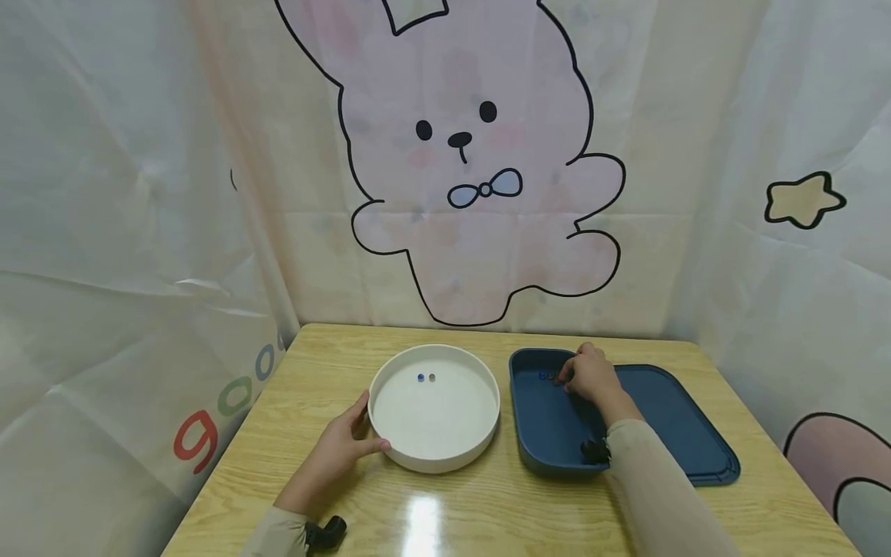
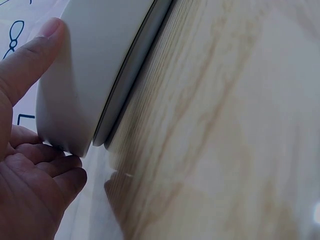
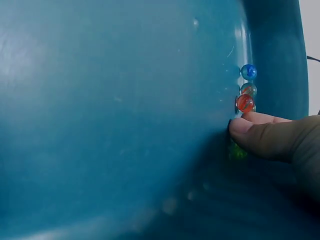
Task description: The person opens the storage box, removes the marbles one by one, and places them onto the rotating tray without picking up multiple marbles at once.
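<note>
A round white tray [image 1: 435, 433] stands on the table with two small marbles, one blue [image 1: 421, 377] and one brownish [image 1: 432, 377], near its far side. My left hand [image 1: 341, 445] grips its left side, thumb [image 2: 37, 52] against the outer wall and fingers curled at the edge. My right hand [image 1: 590, 379] reaches into the deep blue box [image 1: 557, 425] at its far end. There its thumb and finger come together beside a red marble [image 3: 245, 103]; whether they pinch one is hidden. A blue marble [image 3: 248, 72], a clear one with orange [image 3: 249, 89] and a green one [image 3: 238, 151] lie alongside.
A flat blue lid [image 1: 668, 410] lies right of the box, partly behind the right forearm. The wooden table [image 1: 334, 363] ends at a printed curtain [image 1: 654, 255] at the back. Each wrist carries a black camera.
</note>
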`<state>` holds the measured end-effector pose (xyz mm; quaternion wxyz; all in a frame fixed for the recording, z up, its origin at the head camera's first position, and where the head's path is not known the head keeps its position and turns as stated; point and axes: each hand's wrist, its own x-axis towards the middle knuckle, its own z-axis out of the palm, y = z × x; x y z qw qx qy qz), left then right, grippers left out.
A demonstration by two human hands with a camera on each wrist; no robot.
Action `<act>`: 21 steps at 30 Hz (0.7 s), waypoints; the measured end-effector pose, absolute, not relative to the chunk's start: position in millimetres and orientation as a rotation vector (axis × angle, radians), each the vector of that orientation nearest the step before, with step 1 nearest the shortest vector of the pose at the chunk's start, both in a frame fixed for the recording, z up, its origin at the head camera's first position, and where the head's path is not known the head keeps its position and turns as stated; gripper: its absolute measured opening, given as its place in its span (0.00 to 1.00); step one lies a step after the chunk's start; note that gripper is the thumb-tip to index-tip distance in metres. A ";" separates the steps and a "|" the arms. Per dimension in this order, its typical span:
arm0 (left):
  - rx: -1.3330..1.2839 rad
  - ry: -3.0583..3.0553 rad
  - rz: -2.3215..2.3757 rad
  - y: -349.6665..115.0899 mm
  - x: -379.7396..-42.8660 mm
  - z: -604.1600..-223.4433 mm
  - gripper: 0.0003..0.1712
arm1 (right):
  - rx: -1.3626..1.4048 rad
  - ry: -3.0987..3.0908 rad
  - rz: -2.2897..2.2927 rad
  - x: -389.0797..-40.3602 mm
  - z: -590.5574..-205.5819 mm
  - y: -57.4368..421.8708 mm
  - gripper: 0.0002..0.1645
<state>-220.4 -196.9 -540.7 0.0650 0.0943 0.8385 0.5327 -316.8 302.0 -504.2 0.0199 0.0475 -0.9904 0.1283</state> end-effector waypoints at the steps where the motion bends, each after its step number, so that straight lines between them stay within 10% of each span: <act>1: 0.287 2.532 1.609 -196.7 -220.4 -540.2 0.70 | 0.145 -3.069 0.407 -317.2 -504.5 302.0 0.06; 21: 0.298 2.526 1.625 -195.7 -218.2 -537.7 0.69 | 0.166 -2.850 0.766 -315.9 -493.0 315.5 0.05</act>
